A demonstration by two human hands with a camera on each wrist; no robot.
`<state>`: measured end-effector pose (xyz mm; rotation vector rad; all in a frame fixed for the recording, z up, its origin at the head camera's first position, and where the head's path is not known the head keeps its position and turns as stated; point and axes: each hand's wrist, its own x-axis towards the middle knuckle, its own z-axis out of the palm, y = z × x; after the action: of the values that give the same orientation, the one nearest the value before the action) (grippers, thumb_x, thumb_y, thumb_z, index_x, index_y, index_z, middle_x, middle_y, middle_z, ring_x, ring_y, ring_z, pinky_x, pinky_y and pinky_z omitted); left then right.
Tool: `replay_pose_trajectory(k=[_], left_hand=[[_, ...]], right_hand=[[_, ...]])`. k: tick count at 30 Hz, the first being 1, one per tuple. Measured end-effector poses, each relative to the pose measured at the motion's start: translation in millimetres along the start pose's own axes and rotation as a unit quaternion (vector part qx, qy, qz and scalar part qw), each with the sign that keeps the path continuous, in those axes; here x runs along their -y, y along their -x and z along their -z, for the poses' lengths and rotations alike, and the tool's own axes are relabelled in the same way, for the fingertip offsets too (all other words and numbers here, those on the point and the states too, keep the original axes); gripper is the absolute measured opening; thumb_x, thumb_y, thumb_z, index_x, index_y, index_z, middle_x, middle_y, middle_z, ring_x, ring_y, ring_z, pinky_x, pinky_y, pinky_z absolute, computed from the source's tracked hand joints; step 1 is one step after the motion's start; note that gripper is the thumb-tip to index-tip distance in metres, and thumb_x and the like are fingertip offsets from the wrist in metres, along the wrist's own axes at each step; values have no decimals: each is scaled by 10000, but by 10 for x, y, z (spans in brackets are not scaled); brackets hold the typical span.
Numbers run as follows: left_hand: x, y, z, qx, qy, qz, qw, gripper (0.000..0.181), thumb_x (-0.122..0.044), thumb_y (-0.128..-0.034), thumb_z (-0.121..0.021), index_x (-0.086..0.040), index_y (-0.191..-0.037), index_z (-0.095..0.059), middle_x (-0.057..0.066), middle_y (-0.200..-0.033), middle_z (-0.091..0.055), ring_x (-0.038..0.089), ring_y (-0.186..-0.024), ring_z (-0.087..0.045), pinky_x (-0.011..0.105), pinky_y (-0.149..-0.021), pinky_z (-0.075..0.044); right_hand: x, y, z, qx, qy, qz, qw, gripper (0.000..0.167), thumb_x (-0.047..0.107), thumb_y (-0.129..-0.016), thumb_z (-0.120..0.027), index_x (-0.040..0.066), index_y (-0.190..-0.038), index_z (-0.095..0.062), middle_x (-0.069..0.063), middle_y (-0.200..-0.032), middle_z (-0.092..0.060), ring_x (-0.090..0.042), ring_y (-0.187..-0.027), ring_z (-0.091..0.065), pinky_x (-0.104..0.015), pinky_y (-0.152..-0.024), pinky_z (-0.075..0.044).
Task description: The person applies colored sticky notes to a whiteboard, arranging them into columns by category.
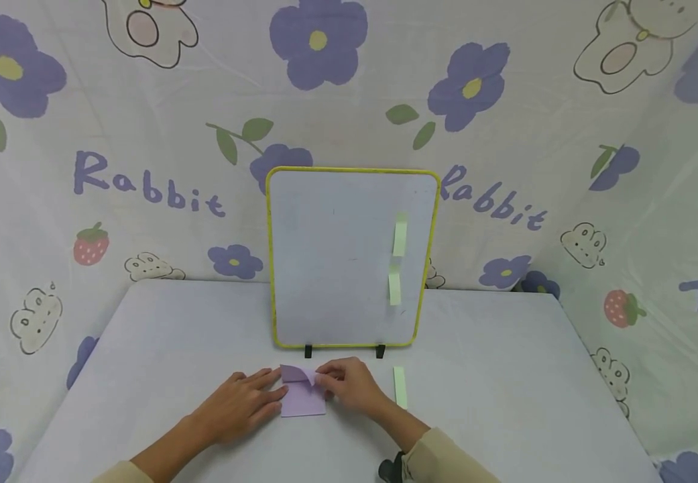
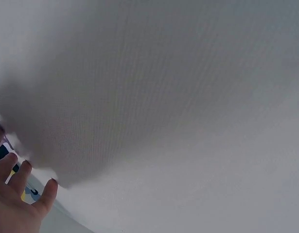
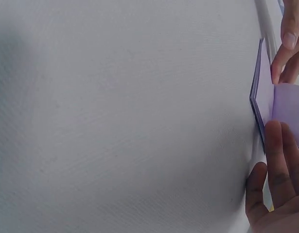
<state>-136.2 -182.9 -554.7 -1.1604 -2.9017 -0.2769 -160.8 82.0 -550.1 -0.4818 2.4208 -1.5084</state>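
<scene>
From where I stand, a purple pad lies on the white table, just in front of the board and between the person's two hands; its top sheet stands up from it at the far end, one corner bent over towards the right side; the right hand has that corner pinched between thumb and finger, so its grip is narrow and holds paper; the left hand is fairly wide, its fingers reaching out separately, the tips touching the left side of the pad; the left wrist view shows those fingers only at its lower corner, over the table, while the right wrist view shows the pad edge-on with the sheet rising from it; the board, white with a yellow frame, stands upright on two black feet; two pale green strips are on its right side, one above the other; a third strip lies on the table beyond the right forearm, which hides its near end; behind everything hangs a cloth printed with purple flowers, rabbits, strawberries and the word "Rabbit"; both forearms come out of beige sleeves.
</scene>
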Motion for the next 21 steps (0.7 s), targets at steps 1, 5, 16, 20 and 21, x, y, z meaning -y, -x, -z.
replay_pose_trajectory(k=[1,5,16,20,21], left_hand=[[2,-4,-2,19,11,11,10000,402,-407,-1045,-464,-201,-1320,-673,92,-1461,-531,294,-1321,-520,528,-907,-483],[9,-9,-18,21,54,41,10000,403,-411,-1046,-462,-204,-1321,-672,90,-1469,-523,289,-1325,-516,532,-902,-481],[22,-23,-38,33,28,-23,10000,396,-403,-1044,-469,-206,-1323,-670,86,-1485,-505,297,-1317,-526,528,-883,-492],[27,-20,-30,42,21,-40,10000,398,-399,-1045,-470,-198,-1328,-665,97,-1493,-493,304,-1314,-528,529,-878,-497],[28,-17,-27,38,16,-48,10000,397,-396,-1045,-472,-196,-1328,-665,99,-1493,-494,304,-1313,-529,527,-876,-497]], right_hand=[[-1,0,3,-1,-54,-9,10000,160,147,-951,-680,24,-1025,-751,-62,-871,-747,-202,-715,-696,-229,-619,-514],[17,-3,6,-103,-56,-61,9999,168,150,-953,-677,20,-1036,-744,-68,-873,-746,-213,-737,-702,-234,-620,-507],[86,0,45,-267,-241,-182,9992,207,149,-969,-653,9,-1110,-709,-77,-943,-745,-246,-798,-716,-234,-642,-514],[110,-3,94,-318,-457,-122,9984,221,154,-964,-662,10,-1125,-707,-99,-966,-747,-257,-808,-720,-316,-691,-548],[121,-6,109,-345,-536,-107,9979,229,151,-961,-665,7,-1134,-705,-104,-970,-747,-262,-810,-723,-355,-711,-555]])
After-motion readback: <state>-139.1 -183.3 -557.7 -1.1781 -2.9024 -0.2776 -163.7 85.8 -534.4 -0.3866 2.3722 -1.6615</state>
